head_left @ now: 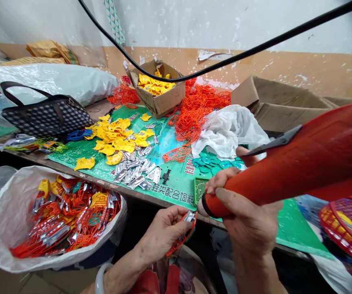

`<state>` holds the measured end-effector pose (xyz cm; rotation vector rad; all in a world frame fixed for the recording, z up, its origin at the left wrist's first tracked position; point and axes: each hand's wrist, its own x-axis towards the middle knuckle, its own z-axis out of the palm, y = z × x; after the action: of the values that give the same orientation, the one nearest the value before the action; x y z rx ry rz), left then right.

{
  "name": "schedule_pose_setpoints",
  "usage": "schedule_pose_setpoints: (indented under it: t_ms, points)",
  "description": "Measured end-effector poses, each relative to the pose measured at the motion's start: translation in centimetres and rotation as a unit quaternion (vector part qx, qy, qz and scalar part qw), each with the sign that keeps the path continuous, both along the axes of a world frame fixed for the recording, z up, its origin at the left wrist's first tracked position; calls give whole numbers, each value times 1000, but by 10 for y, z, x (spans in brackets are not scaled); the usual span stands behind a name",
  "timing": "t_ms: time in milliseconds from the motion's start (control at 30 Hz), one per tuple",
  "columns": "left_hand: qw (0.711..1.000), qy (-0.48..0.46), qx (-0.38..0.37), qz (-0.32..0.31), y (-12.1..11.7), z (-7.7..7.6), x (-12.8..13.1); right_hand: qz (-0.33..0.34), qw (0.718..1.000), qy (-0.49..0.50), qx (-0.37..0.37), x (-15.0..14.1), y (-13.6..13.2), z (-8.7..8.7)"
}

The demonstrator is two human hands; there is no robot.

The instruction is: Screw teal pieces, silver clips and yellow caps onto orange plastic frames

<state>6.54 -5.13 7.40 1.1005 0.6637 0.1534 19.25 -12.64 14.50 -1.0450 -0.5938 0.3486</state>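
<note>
Right grip [251,222] snug (around red tool [286,171]).

smooth white bangle [101,278] on left wrist [116,272]

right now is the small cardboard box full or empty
Not empty: the cardboard box holds a heap of yellow pieces showing at its open top.

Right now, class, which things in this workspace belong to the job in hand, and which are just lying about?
Seemingly the job's:
- red tool, in the right hand
- silver-and-red piece, in the left hand
- loose yellow, silver and red pieces

Probably just lying about:
- checked bag
- crumpled white plastic
</note>
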Motion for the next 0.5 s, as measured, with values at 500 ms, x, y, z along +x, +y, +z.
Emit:
schedule_pose_setpoints:
  t_ms: [500]
  points:
    - [999, -16, 46, 19, -5, -3, 0, -2, 1000, 0, -23, -9, -3, -10]
